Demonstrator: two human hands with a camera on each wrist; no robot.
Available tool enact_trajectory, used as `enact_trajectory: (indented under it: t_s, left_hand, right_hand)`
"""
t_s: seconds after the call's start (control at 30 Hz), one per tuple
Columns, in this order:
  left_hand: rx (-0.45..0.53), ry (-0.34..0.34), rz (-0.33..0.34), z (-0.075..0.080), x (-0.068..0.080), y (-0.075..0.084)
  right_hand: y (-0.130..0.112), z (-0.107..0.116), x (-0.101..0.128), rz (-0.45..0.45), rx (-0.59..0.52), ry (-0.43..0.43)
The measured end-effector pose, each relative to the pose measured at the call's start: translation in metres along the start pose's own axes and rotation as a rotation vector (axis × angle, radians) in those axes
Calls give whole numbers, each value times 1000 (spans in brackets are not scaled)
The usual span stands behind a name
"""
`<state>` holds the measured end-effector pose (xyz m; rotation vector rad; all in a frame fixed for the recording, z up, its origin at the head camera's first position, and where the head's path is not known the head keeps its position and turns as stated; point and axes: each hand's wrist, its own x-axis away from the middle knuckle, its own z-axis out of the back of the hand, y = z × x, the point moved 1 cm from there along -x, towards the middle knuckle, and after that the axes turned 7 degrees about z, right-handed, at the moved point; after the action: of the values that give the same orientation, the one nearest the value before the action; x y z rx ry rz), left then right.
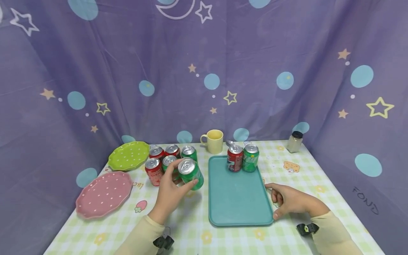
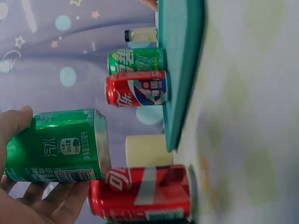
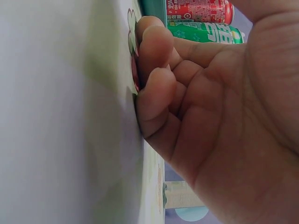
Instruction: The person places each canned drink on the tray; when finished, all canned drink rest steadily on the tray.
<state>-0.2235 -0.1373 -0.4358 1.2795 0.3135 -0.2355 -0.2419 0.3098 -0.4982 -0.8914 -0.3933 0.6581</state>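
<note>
My left hand (image 1: 170,193) grips a green soda can (image 1: 191,173) round its side, raised and tilted just left of the teal tray (image 1: 239,198). In the left wrist view the thumb and fingers wrap the can, whose silver bottom faces the tray side. A red soda can (image 1: 234,159) and another green can (image 1: 250,158) stand side by side at the tray's back right. My right hand (image 1: 291,201) rests at the tray's right edge, index fingertip and thumb spread along the rim. Its other fingers lie loosely bent on the tablecloth in the right wrist view.
Behind the left hand stand several red and green cans (image 1: 153,171). A pink dotted plate (image 1: 104,194) and a lime dotted plate (image 1: 129,156) lie at the left. At the back are a yellow mug (image 1: 215,141), a spoon (image 1: 230,143) and a black-lidded jar (image 1: 294,142).
</note>
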Motion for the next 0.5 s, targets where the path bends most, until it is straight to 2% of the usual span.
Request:
enact_trajectory:
  t_s: [0.13,0.37,0.5]
  left_hand:
    - [45,-9,-21,-13,-11,8]
    - [123,-27,11,-44,-30,14]
    - [131,-39,31,-60,-39,14]
  right_hand:
    - [-1,1,1,8,-3,3]
    - [-1,0,2,9,-13,7]
    - [-2,-1,1,1,-22,10]
